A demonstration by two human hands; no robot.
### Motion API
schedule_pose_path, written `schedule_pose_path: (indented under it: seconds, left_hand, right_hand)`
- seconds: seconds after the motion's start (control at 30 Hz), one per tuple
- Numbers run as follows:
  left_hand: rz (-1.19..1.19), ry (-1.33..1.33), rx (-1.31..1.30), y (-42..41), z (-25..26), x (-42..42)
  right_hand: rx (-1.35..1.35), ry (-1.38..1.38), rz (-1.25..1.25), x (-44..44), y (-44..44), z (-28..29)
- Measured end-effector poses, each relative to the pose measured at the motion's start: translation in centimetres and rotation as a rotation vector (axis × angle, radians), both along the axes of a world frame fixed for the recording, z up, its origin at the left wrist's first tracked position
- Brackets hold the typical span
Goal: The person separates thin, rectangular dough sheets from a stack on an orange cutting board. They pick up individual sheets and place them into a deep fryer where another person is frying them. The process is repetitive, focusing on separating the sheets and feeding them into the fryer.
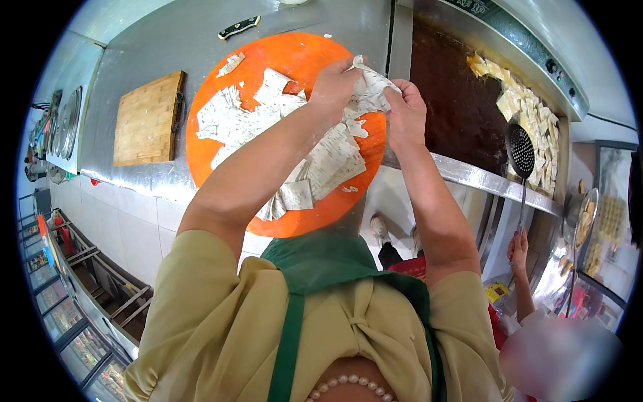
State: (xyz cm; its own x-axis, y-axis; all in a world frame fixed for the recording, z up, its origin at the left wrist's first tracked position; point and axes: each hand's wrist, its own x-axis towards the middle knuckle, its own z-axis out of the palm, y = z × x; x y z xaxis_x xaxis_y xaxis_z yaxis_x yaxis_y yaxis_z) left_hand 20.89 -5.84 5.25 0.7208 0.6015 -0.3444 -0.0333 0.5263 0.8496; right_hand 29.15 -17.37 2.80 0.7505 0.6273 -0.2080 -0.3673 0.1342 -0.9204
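Observation:
My left hand and my right hand grip a thin, pale dough piece flecked with dark bits. It is stretched between them above the right side of a round orange cutting board. Spread over the board are many more flecked dough sheets, stacked, fanned and overlapping. My left forearm hides part of this pile. Toward the board's upper left lies one small loose scrap.
A black-handled knife lies behind the board, and a wooden board stands left. On the right, a fryer of dark oil holds floating pale pieces. A co-worker's hand holds a perforated skimmer over the fryer.

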Motion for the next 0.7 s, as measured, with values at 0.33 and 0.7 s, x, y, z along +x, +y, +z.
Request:
schedule_pose_path:
  seconds: [0.33,0.7]
  left_hand:
    - [0.002,0.136,0.276,-1.4,0.7,1.8]
    - [0.084,-0.031,-0.107,-0.8,-0.3,2.3]
  right_hand:
    - [-0.356,-0.687,0.016,0.2,0.2,1.9]
    - [-0.241,-0.169,0.013,2.0,1.2,0.1]
